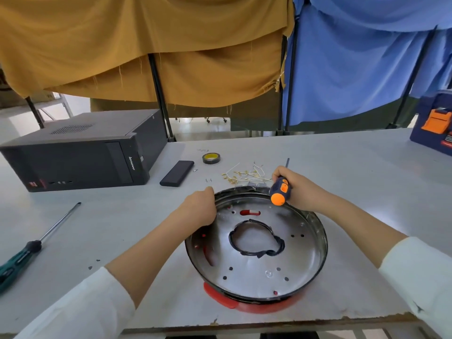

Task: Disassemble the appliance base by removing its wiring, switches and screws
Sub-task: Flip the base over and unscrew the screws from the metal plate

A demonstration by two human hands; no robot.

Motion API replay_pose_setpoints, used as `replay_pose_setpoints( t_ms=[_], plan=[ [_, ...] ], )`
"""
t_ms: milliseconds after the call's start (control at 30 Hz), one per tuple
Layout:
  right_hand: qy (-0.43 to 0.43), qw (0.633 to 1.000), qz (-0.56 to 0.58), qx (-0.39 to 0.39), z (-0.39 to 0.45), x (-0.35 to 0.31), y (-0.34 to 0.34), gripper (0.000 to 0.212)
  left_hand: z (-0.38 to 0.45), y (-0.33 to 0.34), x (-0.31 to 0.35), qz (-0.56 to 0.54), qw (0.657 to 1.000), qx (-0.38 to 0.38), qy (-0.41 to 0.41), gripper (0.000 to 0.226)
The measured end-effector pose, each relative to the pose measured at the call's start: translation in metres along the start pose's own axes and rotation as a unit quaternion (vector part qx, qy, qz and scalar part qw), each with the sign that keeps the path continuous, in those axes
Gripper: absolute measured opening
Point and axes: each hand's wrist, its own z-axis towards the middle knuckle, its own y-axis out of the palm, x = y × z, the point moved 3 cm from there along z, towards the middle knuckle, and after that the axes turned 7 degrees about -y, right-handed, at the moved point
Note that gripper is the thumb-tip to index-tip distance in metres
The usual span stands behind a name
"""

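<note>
Head view shows your left hand (199,206) curled on the rim of the base (256,243), steadying it mid-tabletop (342,167), while your right hand (297,188) grips the screwdriver (280,190) ready for screws.

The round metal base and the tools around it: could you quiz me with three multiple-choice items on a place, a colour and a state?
1. Where does the tape roll lie?
A. inside the base
B. on the table beyond the base
C. on the computer

2. What colour is the handle of the screwdriver that is held?
A. orange and blue
B. green and black
C. red

3. What does the left hand do?
A. grips the rim of the base
B. holds a screwdriver
C. lies flat on the table

Key: 1 B, it lies past the far rim; 2 A, seen in the right hand; 3 A, it is curled at the rim.
</note>
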Motion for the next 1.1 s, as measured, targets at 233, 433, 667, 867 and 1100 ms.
replay_pose_setpoints(
  t_ms=[233,433,667,867,1100],
  plan=[
    [0.017,0.996,-0.064,0.057,0.008,-0.012,0.000,0.033,0.012,-0.005,0.014,-0.119,0.991,-0.027,0.064,0.075],
    [-0.007,0.975,-0.038,0.219,0.019,-0.046,-0.057,0.054,0.034,0.004,0.015,-0.218,0.970,-0.058,0.085,0.049],
    [-0.095,0.936,0.087,0.327,0.031,-0.090,-0.080,0.050,0.042,0.004,0.019,-0.227,0.970,-0.057,0.070,0.047],
    [-0.081,0.944,0.135,0.291,0.039,-0.097,-0.055,0.043,0.043,0.006,0.019,-0.215,0.973,-0.049,0.065,0.055],
    [-0.062,0.944,0.130,0.297,0.043,-0.086,-0.034,0.045,0.043,0.010,0.018,-0.226,0.972,-0.042,0.054,0.055]
  ],
)
